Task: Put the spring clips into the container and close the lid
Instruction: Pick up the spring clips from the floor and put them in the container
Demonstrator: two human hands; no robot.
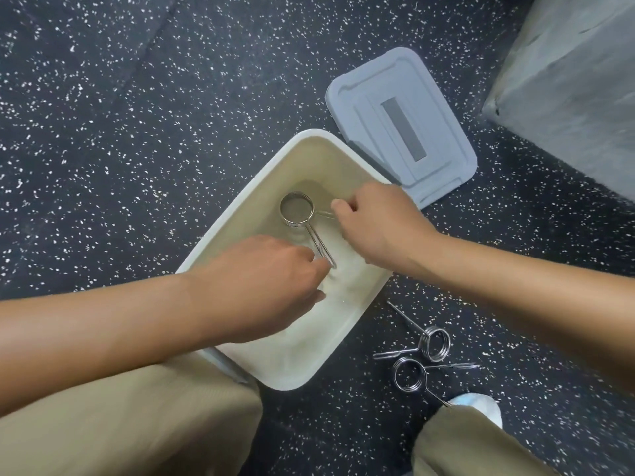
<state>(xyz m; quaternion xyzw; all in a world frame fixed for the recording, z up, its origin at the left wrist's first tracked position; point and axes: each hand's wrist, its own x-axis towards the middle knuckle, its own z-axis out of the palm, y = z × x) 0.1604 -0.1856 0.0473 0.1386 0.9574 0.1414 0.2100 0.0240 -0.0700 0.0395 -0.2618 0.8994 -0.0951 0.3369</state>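
Spring clip (297, 211) lowered into open white container (240, 218) — lid (402, 128) off, just beside.
Left hand (261, 286) and right hand (374, 221) pinching one handle each; stiff, smooth steel wire — likely springy, best gripped at handles.

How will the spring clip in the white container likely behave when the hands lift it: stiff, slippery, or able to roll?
The spring clip looks like bent steel wire, so it is probably stiff and rather heavy for its size. Its shiny surface may feel slightly slippery. The two long handles should stop the round coil from rolling inside the container. Both the left hand and right hand touch its handles.
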